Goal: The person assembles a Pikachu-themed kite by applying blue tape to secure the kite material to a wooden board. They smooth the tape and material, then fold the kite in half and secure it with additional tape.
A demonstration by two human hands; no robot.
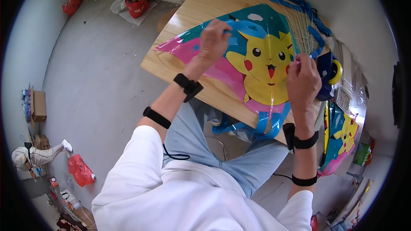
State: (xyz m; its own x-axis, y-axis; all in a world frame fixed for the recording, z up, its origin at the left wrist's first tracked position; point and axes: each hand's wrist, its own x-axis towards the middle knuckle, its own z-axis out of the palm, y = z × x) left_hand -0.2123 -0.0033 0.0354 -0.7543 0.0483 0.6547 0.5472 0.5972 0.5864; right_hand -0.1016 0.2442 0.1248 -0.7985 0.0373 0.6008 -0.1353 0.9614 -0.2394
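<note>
Item, one: a triangular, kite-shaped sheet of glossy plastic film (257, 72), teal, pink and white with a yellow cartoon figure, is lying spread on the pale wood-grain counter (197, 0) in front of you. It is probably handling as light, limp and slippery, creasing easily rather than breaking; its outer edges and corners are looking like the safest holds, with flat fingers. Item, one: a loose translucent blue plastic strip (250, 25) is arching over the sheet, and your left hand (214, 40) is pinching its end. Your right hand (304, 77) is hovering by the sheet's right edge, fingers curled; whether that grip is grasping film, or anything, you are not able to tell. Blue strips, uncounted, are hanging at the sheet's lower edge, and a tangled heap of blue strips (295, 0) is lying at the far right. Also sitting there: one bundle of thin pale sticks (302, 25), too many for counting; one dark blue tape dispenser (324, 69) carrying one yellow ring-shaped roll (337, 72); one transparent tray of small pale pieces (343, 99). A second sheet of like print (342, 134) is lying at the lower right. Three red bags are resting on the floor (107, 60), two far, one (81, 171) nearer left.
</note>
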